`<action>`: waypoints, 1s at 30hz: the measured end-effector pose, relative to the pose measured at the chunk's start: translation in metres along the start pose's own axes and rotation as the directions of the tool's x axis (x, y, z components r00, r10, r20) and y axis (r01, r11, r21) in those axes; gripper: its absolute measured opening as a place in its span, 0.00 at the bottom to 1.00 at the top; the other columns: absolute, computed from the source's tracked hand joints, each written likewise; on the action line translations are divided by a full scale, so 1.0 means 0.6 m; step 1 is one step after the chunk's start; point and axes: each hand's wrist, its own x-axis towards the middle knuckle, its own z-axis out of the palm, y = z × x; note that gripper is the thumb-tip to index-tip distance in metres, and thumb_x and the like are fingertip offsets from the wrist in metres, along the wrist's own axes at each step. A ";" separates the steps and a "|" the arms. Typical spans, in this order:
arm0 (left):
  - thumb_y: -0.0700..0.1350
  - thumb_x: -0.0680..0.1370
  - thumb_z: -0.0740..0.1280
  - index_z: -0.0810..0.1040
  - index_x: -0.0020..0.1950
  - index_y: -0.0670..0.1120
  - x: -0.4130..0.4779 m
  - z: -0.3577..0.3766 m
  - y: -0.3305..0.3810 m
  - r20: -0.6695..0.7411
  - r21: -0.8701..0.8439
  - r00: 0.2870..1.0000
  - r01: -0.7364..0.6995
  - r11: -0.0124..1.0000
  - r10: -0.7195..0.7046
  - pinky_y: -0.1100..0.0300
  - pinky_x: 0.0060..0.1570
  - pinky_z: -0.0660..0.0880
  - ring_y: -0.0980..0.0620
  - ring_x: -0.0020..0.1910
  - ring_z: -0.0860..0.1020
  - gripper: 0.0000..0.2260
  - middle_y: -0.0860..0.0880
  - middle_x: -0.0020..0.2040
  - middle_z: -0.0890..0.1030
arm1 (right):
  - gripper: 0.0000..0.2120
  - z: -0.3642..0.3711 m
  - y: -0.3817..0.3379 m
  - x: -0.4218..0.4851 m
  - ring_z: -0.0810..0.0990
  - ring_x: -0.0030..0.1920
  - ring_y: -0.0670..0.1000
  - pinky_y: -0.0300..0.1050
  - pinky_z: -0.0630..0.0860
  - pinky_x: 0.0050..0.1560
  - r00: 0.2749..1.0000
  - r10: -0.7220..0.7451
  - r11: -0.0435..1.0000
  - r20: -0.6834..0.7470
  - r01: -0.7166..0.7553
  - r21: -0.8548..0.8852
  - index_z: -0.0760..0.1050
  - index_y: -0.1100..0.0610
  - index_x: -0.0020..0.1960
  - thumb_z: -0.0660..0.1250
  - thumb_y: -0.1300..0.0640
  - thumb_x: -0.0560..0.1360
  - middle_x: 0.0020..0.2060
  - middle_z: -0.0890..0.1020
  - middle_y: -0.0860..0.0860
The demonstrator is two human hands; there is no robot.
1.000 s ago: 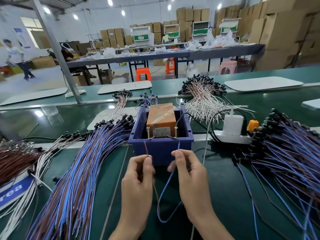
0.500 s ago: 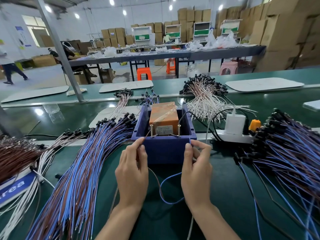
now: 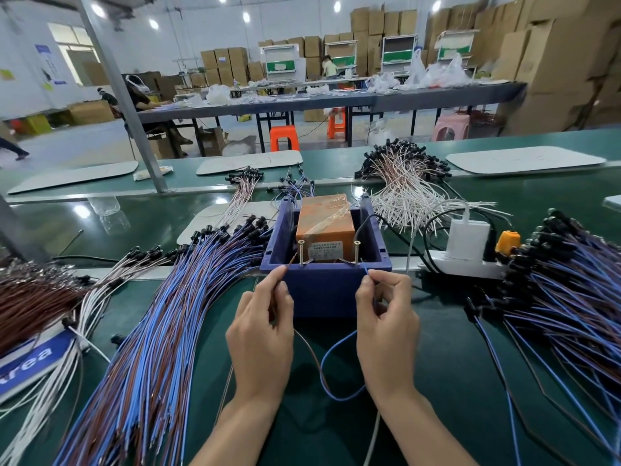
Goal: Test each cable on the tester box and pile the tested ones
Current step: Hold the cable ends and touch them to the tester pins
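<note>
The only writing I can make out is the white letters "rea" on a blue sign (image 3: 30,361) at the near left, partly under loose wires. The pale label on the orange tester box (image 3: 326,220) is too small to read. That box sits in a blue tray (image 3: 322,290) straight ahead of me. My left hand (image 3: 260,334) is palm down and pinches the brown end of one cable (image 3: 322,375) between thumb and forefinger, its tip pointing at the left screw post (image 3: 301,252). My right hand (image 3: 386,327) pinches the blue end beside the right screw post (image 3: 356,252). I cannot tell whether either tip touches. The cable's slack loops on the green table (image 3: 437,381) between my wrists. A big pile of blue and brown cables (image 3: 151,331) lies to the left.
</note>
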 end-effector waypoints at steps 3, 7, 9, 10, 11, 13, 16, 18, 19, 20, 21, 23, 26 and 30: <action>0.47 0.81 0.64 0.80 0.64 0.50 0.000 -0.001 0.000 0.002 0.020 1.000 0.002 1.000 -0.002 0.60 0.36 0.72 0.51 0.35 0.76 0.13 0.65 0.39 0.73 | 0.03 0.000 0.000 -0.001 0.80 0.39 0.42 0.37 0.74 0.36 1.000 -0.010 1.000 -0.005 0.010 -0.005 0.67 0.38 0.50 0.58 0.41 0.80 0.46 0.79 0.34; 0.45 0.81 0.65 0.81 0.64 0.48 0.000 -0.001 0.003 0.012 0.027 1.000 0.024 0.999 -0.024 0.59 0.36 0.72 0.50 0.35 0.76 0.13 0.61 0.38 0.75 | 0.02 0.000 0.002 -0.001 0.79 0.38 0.44 0.39 0.74 0.36 1.000 -0.022 1.000 0.003 0.022 -0.014 0.68 0.39 0.50 0.59 0.42 0.81 0.45 0.79 0.37; 0.44 0.80 0.65 0.81 0.64 0.48 0.000 -0.002 0.004 0.011 0.023 0.999 0.031 0.999 -0.031 0.59 0.37 0.72 0.49 0.35 0.76 0.13 0.60 0.37 0.75 | 0.01 0.000 0.001 -0.001 0.79 0.39 0.44 0.39 0.74 0.37 1.000 -0.022 1.000 0.011 0.022 -0.017 0.68 0.40 0.50 0.60 0.44 0.81 0.45 0.79 0.37; 0.43 0.80 0.66 0.81 0.64 0.48 0.000 -0.002 0.005 0.013 0.021 0.999 0.030 0.999 -0.030 0.59 0.37 0.72 0.50 0.35 0.76 0.13 0.61 0.37 0.74 | 0.02 0.000 0.001 -0.001 0.79 0.39 0.43 0.39 0.74 0.37 1.000 -0.022 1.000 0.012 0.022 -0.017 0.68 0.40 0.50 0.60 0.44 0.81 0.45 0.79 0.37; 0.42 0.80 0.66 0.81 0.64 0.48 0.000 -0.002 0.004 0.016 0.018 0.999 0.028 0.999 -0.028 0.58 0.36 0.73 0.50 0.35 0.76 0.13 0.61 0.38 0.75 | 0.02 0.000 0.000 -0.001 0.79 0.39 0.43 0.38 0.74 0.38 1.000 -0.022 1.000 0.011 0.023 -0.016 0.68 0.40 0.50 0.59 0.44 0.81 0.45 0.79 0.36; 0.42 0.81 0.66 0.81 0.64 0.49 0.000 -0.003 0.003 0.022 0.012 0.999 0.031 0.999 -0.031 0.56 0.35 0.74 0.50 0.35 0.76 0.13 0.60 0.38 0.75 | 0.02 -0.001 -0.001 -0.001 0.79 0.38 0.42 0.38 0.74 0.38 1.000 -0.020 1.000 0.013 0.021 -0.014 0.68 0.40 0.50 0.60 0.44 0.81 0.45 0.79 0.36; 0.45 0.81 0.65 0.81 0.64 0.50 0.001 -0.004 0.004 0.019 0.014 0.999 0.039 0.999 -0.039 0.58 0.36 0.73 0.51 0.36 0.76 0.13 0.62 0.38 0.75 | 0.01 -0.001 0.000 -0.001 0.79 0.38 0.42 0.39 0.74 0.37 1.000 -0.012 1.000 0.024 0.012 -0.014 0.68 0.40 0.50 0.60 0.45 0.81 0.44 0.79 0.36; 0.45 0.80 0.65 0.81 0.64 0.50 0.001 -0.003 0.005 0.020 0.015 0.999 0.035 0.999 -0.035 0.59 0.37 0.72 0.51 0.36 0.76 0.13 0.63 0.38 0.75 | 0.01 0.000 0.000 -0.001 0.79 0.38 0.42 0.36 0.74 0.37 1.000 -0.016 1.000 0.024 0.017 -0.018 0.68 0.40 0.50 0.60 0.45 0.81 0.45 0.78 0.36; 0.45 0.80 0.65 0.81 0.64 0.50 0.001 -0.003 0.005 0.021 0.016 0.999 0.034 0.999 -0.035 0.59 0.37 0.72 0.51 0.36 0.76 0.13 0.63 0.39 0.75 | 0.02 -0.001 0.000 -0.001 0.79 0.38 0.41 0.35 0.73 0.37 1.000 -0.019 1.000 0.023 0.019 -0.021 0.68 0.40 0.50 0.60 0.45 0.81 0.45 0.78 0.36; 0.45 0.80 0.65 0.81 0.64 0.50 0.001 -0.003 0.005 0.022 0.015 0.999 0.036 0.999 -0.036 0.59 0.37 0.72 0.51 0.36 0.76 0.13 0.63 0.39 0.75 | 0.02 -0.001 -0.001 -0.001 0.79 0.38 0.40 0.33 0.73 0.37 1.000 -0.018 1.000 0.021 0.018 -0.022 0.68 0.40 0.50 0.60 0.45 0.81 0.44 0.79 0.36; 0.45 0.81 0.64 0.81 0.64 0.50 0.001 -0.003 0.004 0.022 0.011 0.999 0.040 0.999 -0.040 0.59 0.38 0.72 0.51 0.37 0.77 0.13 0.63 0.39 0.75 | 0.02 -0.002 -0.002 -0.001 0.79 0.38 0.40 0.31 0.71 0.36 1.000 -0.013 1.000 0.018 0.013 -0.017 0.68 0.40 0.50 0.60 0.44 0.81 0.42 0.80 0.38; 0.45 0.81 0.64 0.81 0.64 0.50 0.001 -0.004 0.004 0.022 0.008 0.999 0.046 0.999 -0.046 0.58 0.38 0.73 0.50 0.38 0.78 0.13 0.59 0.39 0.77 | 0.03 -0.003 -0.003 -0.002 0.80 0.38 0.39 0.27 0.69 0.32 1.000 -0.009 1.000 0.011 0.009 0.012 0.69 0.41 0.51 0.61 0.43 0.80 0.35 0.80 0.40; 0.45 0.80 0.65 0.81 0.64 0.50 0.001 -0.004 0.004 0.021 0.010 0.998 0.052 0.999 -0.052 0.59 0.38 0.72 0.50 0.37 0.78 0.13 0.55 0.39 0.78 | 0.04 -0.004 -0.006 -0.002 0.80 0.38 0.37 0.23 0.68 0.31 1.000 -0.014 0.999 0.015 0.014 0.033 0.70 0.42 0.51 0.61 0.44 0.79 0.36 0.79 0.38; 0.45 0.81 0.64 0.81 0.64 0.50 0.001 -0.005 0.005 0.031 0.007 0.998 0.060 0.998 -0.060 0.58 0.39 0.72 0.50 0.38 0.78 0.13 0.60 0.39 0.76 | 0.03 -0.003 -0.004 -0.003 0.80 0.38 0.37 0.24 0.69 0.31 1.000 -0.020 0.999 0.023 0.019 0.028 0.70 0.42 0.52 0.63 0.49 0.80 0.36 0.79 0.39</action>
